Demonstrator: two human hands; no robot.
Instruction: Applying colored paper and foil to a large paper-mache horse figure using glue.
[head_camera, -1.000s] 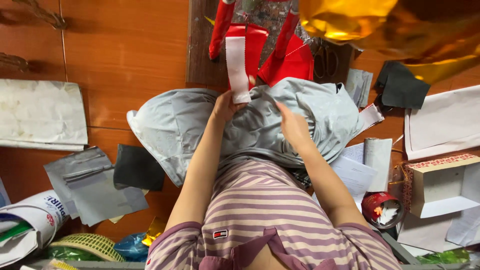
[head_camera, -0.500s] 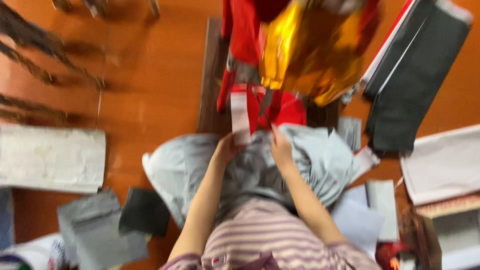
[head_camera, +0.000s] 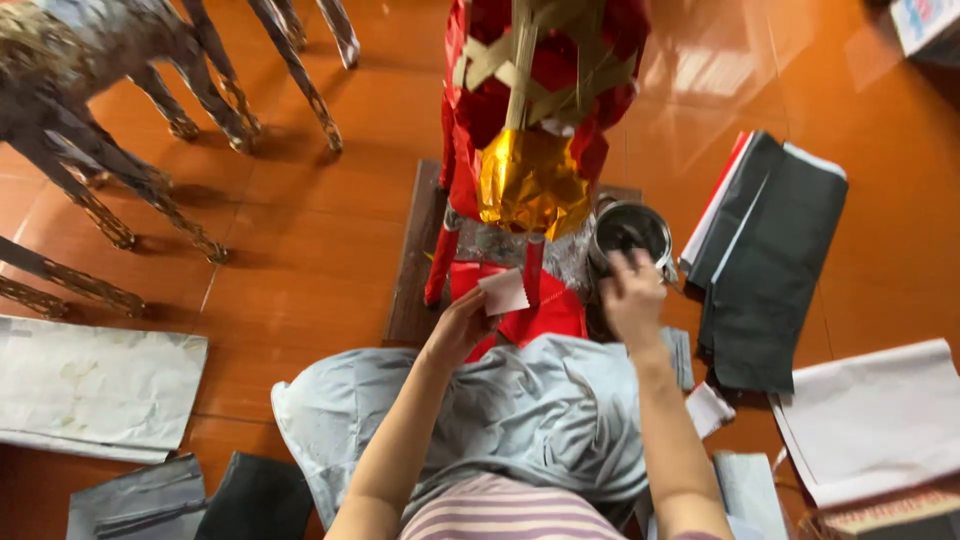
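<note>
- Left hand (head_camera: 462, 325): raised in front of the knees, fingers pinched on a small white paper strip (head_camera: 505, 291); the grip is narrow, closed on the strip's lower left edge.
- The strip sits tilted, just in front of the red paper figure (head_camera: 540, 60), near its lower red part and between its two thin red legs.
- Right hand (head_camera: 632, 295): fingers spread loosely, reaching at the rim of a small metal tin (head_camera: 630, 230); fingertips appear to touch the rim (contents too dark to tell). Grip wide, nothing held.
- The tin stands just right of the figure, on or at the edge of a dark wooden board (head_camera: 412, 270) that lies on the floor.
- The figure is red with tan crossed strips and a crumpled gold foil piece (head_camera: 530, 185) on its front.
- Grey cloth (head_camera: 520, 410) covers the person's lap.
- Dark paper sheets (head_camera: 775, 260) lie right of the tin; white sheets (head_camera: 870, 420) nearer the lower right.
- Orange floor (head_camera: 310, 230); silver-wrapped frame legs (head_camera: 150, 90) upper left.
</note>
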